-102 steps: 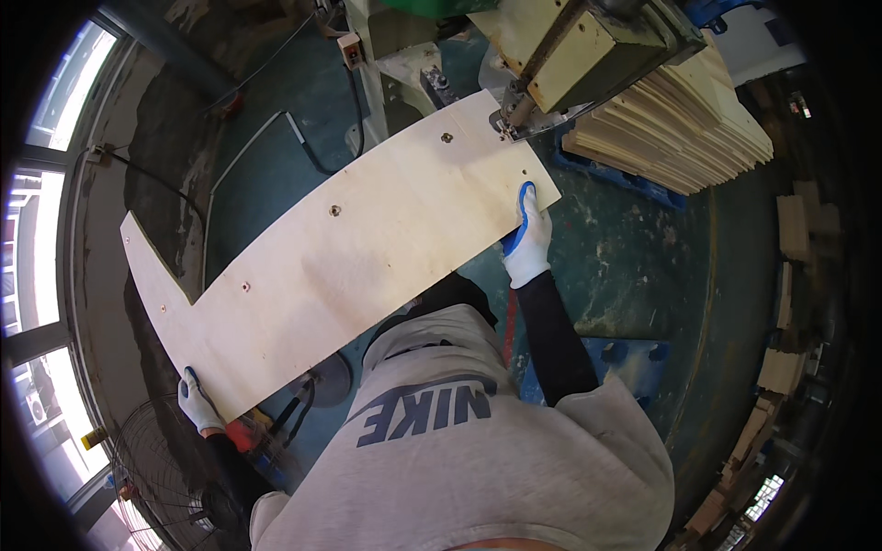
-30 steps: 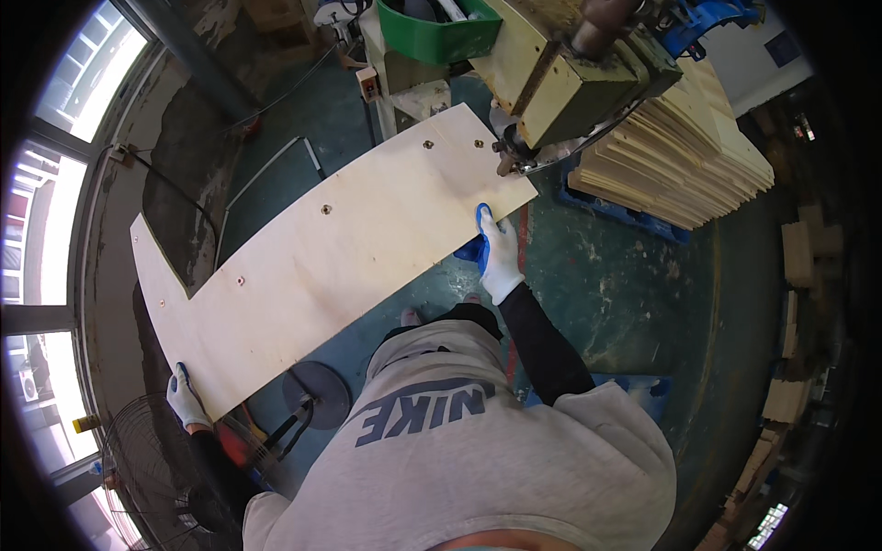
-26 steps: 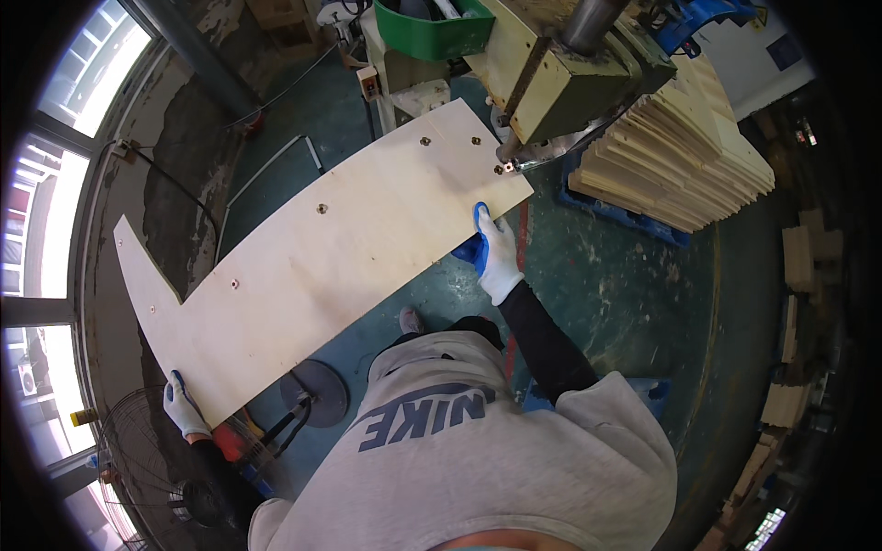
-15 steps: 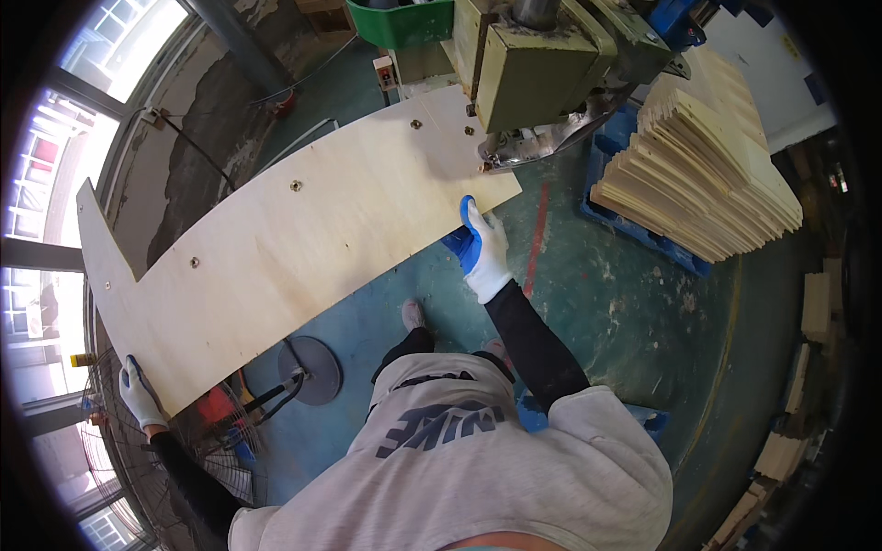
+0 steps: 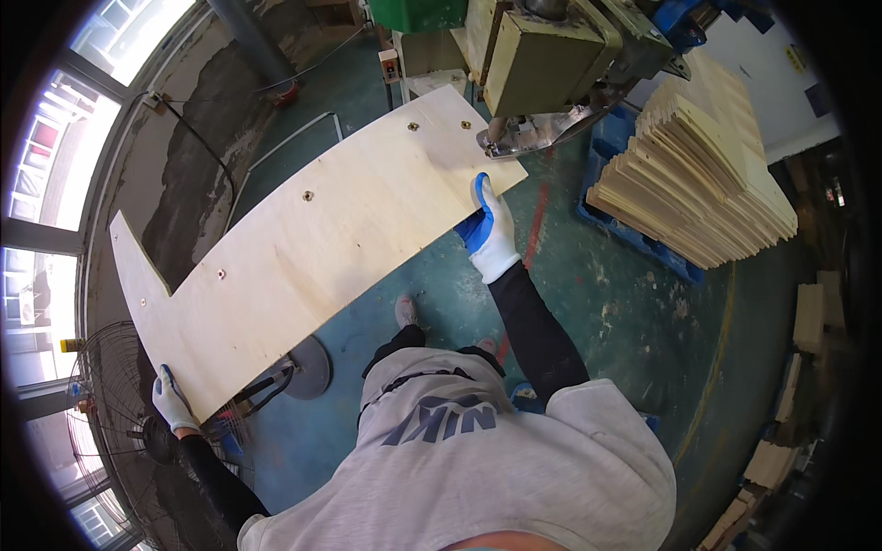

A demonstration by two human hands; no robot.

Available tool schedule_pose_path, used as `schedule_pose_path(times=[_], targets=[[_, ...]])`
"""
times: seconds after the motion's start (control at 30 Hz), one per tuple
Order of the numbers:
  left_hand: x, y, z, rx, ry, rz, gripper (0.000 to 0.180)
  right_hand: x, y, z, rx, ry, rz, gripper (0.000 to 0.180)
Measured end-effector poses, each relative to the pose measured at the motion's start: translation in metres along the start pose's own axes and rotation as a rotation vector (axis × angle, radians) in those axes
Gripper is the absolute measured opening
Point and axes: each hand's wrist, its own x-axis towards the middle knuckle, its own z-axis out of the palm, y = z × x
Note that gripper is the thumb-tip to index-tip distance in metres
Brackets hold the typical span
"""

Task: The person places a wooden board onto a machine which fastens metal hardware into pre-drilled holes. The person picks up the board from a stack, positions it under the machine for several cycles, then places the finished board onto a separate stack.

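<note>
A long, curved plywood panel (image 5: 322, 248) with a notch at its far left end spans between my two gloved hands. Several metal inserts sit in holes along it. My left hand (image 5: 172, 398) grips its lower left corner, thumb on top. Near the right end, my right hand (image 5: 491, 230) holds the front edge, its blue thumb on the upper face and its fingers partly hidden beneath. The panel's right end lies under the head of a green press machine (image 5: 542, 78), close by the metal tip (image 5: 493, 138). Whether the tip touches the wood I cannot tell.
On the right, a tall stack of plywood panels (image 5: 689, 174) rests on a blue pallet (image 5: 643, 241). A wire-cage fan (image 5: 110, 441) stands at the left by the windows. A round stand base (image 5: 310, 367) is on the floor below the panel. A green bin (image 5: 418, 14) is at the back.
The panel's left end has swung right and slightly toward me, with my left hand moving along. My right hand has shifted slightly right and farther away. Both still grip the panel.
</note>
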Motion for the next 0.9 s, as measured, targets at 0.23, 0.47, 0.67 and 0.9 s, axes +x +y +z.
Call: schedule_pose_path(times=[0.23, 0.47, 0.67, 0.9], targets=[[0.09, 0.03, -0.034, 0.056, -0.019, 0.158, 0.038, -0.072, 0.036, -0.008, 0.088, -0.012, 0.096, 0.035], [0.097, 0.028, -0.082, 0.196, -0.116, 0.088, 0.039, -0.144, 0.018, -0.035, 0.016, -0.04, 0.171, 0.046], [-0.003, -0.013, -0.075, 0.117, -0.233, -0.071, 0.037, -0.178, -0.033, -0.063, -0.186, 0.005, -0.04, 0.039], [-0.255, -0.011, 0.141, -0.191, -0.658, -0.232, 0.036, -0.224, -0.207, -0.121, -0.189, -0.012, -0.645, 0.042]])
